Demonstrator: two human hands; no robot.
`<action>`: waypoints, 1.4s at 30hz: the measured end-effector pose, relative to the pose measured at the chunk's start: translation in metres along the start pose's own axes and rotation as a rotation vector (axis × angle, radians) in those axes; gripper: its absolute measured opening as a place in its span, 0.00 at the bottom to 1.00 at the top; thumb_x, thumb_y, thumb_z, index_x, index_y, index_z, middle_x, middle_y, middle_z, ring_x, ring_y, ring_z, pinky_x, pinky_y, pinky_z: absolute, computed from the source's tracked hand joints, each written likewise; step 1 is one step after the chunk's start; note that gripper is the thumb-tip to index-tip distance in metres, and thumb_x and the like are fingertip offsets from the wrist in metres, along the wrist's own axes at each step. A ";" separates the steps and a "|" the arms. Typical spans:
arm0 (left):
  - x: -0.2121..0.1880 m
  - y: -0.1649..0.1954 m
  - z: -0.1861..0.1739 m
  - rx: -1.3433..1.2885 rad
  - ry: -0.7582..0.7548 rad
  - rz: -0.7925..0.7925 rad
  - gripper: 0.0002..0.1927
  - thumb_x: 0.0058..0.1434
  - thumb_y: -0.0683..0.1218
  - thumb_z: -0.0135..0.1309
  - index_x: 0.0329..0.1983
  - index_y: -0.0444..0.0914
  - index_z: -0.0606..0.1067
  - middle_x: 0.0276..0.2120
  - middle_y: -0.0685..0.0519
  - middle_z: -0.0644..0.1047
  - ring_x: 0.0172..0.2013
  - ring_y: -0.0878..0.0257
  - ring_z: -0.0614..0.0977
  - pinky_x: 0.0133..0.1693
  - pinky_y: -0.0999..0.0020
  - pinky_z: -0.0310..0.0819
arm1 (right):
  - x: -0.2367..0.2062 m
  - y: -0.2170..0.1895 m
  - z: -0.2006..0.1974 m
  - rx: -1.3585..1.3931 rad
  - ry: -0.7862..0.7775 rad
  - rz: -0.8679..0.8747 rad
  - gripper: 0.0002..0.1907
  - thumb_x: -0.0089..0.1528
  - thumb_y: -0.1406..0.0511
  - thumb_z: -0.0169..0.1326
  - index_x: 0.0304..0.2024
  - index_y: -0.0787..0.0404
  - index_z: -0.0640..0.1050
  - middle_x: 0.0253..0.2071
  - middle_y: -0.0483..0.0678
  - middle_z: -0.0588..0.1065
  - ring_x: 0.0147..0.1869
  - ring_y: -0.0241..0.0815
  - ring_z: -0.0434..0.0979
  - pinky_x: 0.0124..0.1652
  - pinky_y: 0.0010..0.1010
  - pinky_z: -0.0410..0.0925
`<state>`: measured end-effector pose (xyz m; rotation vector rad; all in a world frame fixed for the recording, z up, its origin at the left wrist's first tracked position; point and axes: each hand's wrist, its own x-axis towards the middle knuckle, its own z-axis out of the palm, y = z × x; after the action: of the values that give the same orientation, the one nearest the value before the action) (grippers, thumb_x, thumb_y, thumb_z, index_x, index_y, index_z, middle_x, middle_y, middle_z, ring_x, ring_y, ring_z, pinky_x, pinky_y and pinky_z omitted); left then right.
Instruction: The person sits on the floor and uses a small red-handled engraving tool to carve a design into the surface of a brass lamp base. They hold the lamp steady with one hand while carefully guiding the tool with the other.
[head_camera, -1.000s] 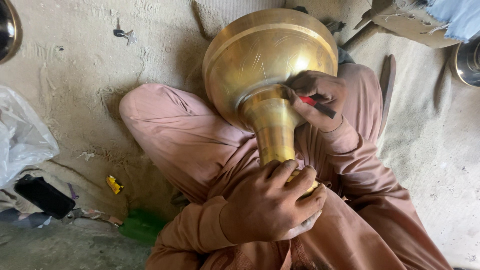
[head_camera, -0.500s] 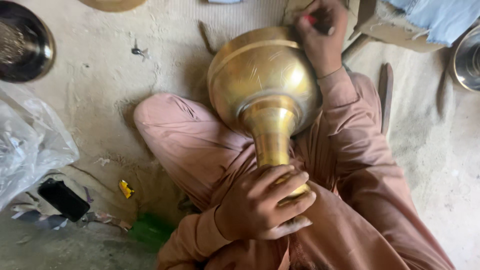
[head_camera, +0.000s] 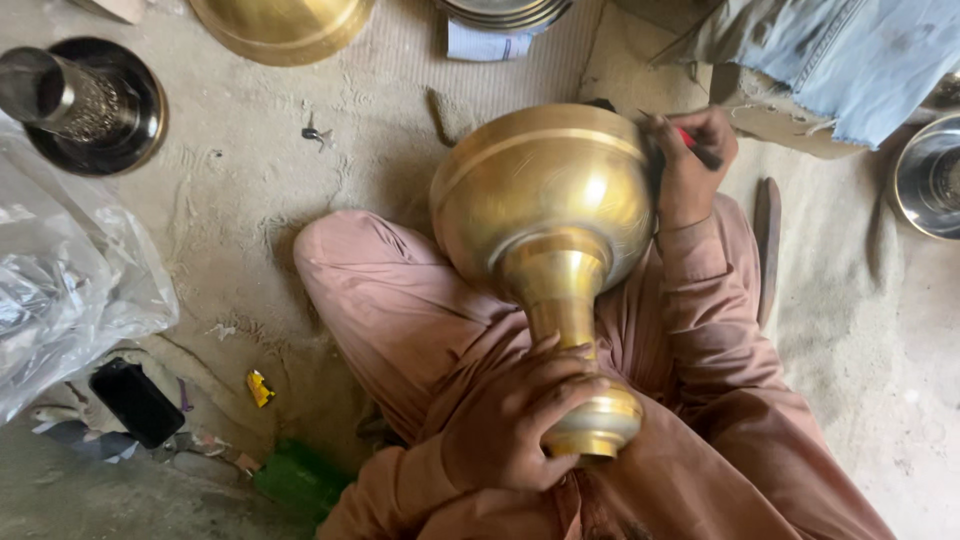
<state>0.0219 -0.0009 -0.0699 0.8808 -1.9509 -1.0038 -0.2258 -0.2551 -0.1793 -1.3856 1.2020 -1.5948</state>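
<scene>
Left hand (head_camera: 520, 425) closed around neck of brass vase (head_camera: 548, 205), near its rim. Vase propped bulb-up across lap above floor (head_camera: 250, 180). Right hand (head_camera: 690, 165) pinched shut on red pen (head_camera: 697, 146), tip against bulb's far side.

Floor (head_camera: 300, 200): dusty, sandy ground.
Landmark: dark round tray (head_camera: 135, 135), far left (a metal cup stands on it).
Plastic bag (head_camera: 70, 290): just below the tray, crumpled, clear.
Black phone (head_camera: 135, 402): below the bag.
Yellow scrap (head_camera: 259, 387): right of the phone.
Brass bowl (head_camera: 280, 28): right of the tray, at the top edge.
</scene>
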 end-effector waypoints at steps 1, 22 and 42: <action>0.006 0.001 -0.012 0.015 -0.046 0.001 0.31 0.57 0.48 0.67 0.64 0.38 0.72 0.59 0.46 0.74 0.65 0.48 0.76 0.71 0.42 0.66 | -0.011 0.004 -0.008 0.055 0.057 0.045 0.10 0.67 0.77 0.61 0.36 0.64 0.74 0.38 0.48 0.79 0.42 0.35 0.79 0.46 0.23 0.72; 0.057 -0.006 -0.019 0.023 -0.165 0.106 0.26 0.54 0.54 0.69 0.53 0.40 0.77 0.54 0.50 0.74 0.54 0.51 0.79 0.57 0.54 0.77 | -0.088 -0.043 0.025 0.007 -0.292 -0.033 0.09 0.68 0.77 0.59 0.36 0.67 0.72 0.40 0.54 0.80 0.43 0.37 0.81 0.42 0.25 0.75; 0.059 -0.011 -0.027 -0.022 -0.195 0.113 0.24 0.58 0.53 0.66 0.55 0.38 0.78 0.55 0.47 0.75 0.52 0.50 0.80 0.58 0.56 0.78 | -0.071 -0.054 0.033 0.003 -0.446 -0.138 0.10 0.64 0.77 0.59 0.30 0.68 0.71 0.33 0.56 0.77 0.42 0.47 0.83 0.41 0.29 0.75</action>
<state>0.0192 -0.0633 -0.0499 0.6737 -2.1223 -1.0753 -0.1763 -0.1785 -0.1525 -1.7384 0.8521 -1.2767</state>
